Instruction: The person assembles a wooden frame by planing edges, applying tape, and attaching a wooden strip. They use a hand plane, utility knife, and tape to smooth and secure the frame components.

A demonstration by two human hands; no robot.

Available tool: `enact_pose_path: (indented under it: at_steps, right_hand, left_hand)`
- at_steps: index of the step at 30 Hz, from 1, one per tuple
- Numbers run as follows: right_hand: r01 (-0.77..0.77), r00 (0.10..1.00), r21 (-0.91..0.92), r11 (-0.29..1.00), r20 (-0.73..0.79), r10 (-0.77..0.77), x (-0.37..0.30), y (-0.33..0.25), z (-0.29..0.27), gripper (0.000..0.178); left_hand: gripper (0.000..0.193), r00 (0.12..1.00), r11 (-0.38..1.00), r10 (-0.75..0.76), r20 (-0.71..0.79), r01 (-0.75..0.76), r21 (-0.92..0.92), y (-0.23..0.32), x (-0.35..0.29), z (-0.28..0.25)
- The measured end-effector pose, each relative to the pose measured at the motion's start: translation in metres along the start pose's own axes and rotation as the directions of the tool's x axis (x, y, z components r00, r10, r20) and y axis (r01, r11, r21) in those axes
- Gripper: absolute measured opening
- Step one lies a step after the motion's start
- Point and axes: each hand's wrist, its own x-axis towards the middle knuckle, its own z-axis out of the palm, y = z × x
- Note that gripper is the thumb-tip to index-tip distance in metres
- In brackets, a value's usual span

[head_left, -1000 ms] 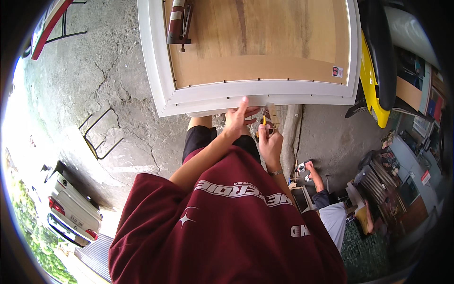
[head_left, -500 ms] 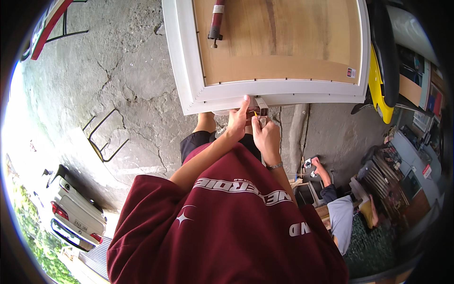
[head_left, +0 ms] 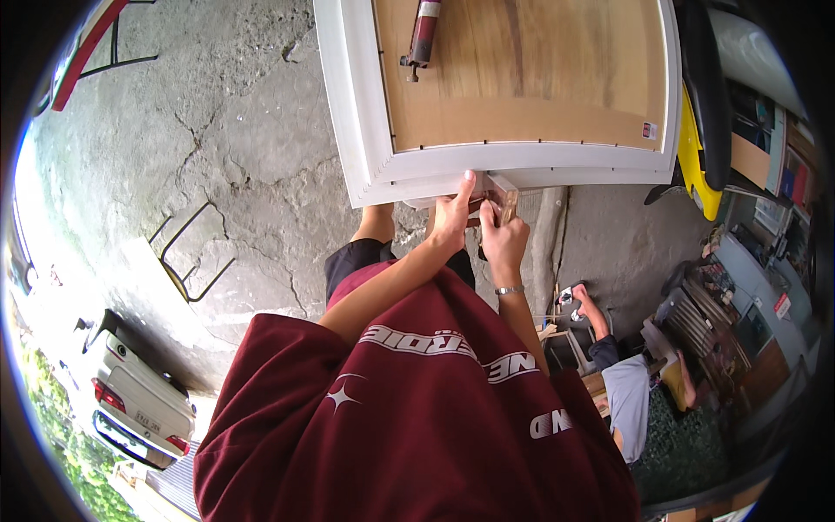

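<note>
A white-edged panel frame [head_left: 470,158] with a tan wooden back [head_left: 522,70] lies in front of me. My left hand [head_left: 450,217] is at its near edge, thumb stretched up against the white border; its fingers are curled below the edge, partly hidden. Just to the right, my right hand [head_left: 506,242] is closed in a pinch, thumb and index finger at the lower end of a short brownish block [head_left: 511,205] jutting out under the frame. Something dark red [head_left: 475,205] shows between my hands. What the fingers hold is too small and covered to name.
A dark red tube-shaped tool [head_left: 423,35] with a metal tip rests on the panel. A yellow and black motorbike [head_left: 698,178] stands close at the right. Another person [head_left: 628,404] works at the lower right beside stacked wood. Cracked concrete [head_left: 252,113] and a metal-legged stand [head_left: 196,261] are left.
The frame's left side has shifted right. Both hands have moved a little right, and the block beside the right hand now tilts differently. A thin yellow piece at the right thumb no longer shows.
</note>
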Motion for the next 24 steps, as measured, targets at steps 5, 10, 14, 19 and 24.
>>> enact_pose_path:
  at_steps: [5,10,14,19,24]
  right_hand:
    - [0.066,0.996,0.195,0.979,0.039,-0.075,-0.047,0.005,-0.007,0.027]
    - [0.118,0.983,0.098,0.988,0.131,-0.131,-0.069,-0.056,0.014,0.029]
    - [0.154,0.976,-0.006,0.988,0.160,-0.151,-0.072,-0.090,0.052,0.035]
    - [0.166,0.973,-0.002,0.986,0.164,-0.163,-0.069,-0.105,0.065,0.037]
    - [0.152,0.981,-0.081,0.985,0.131,-0.141,-0.069,-0.107,0.071,0.041]
  left_hand:
    - [0.061,0.976,0.920,-0.130,0.175,0.053,0.388,0.035,-0.030,-0.059]
    - [0.048,0.999,0.769,-0.044,-0.004,0.037,0.638,0.097,-0.063,-0.179]
    - [0.048,0.967,0.821,0.255,0.022,-0.228,0.523,0.140,-0.063,-0.167]
    - [0.057,0.916,0.582,0.373,0.151,-0.357,0.731,0.153,-0.041,-0.131]
    - [0.056,0.905,0.516,0.400,0.143,-0.352,0.781,0.156,-0.040,-0.128]
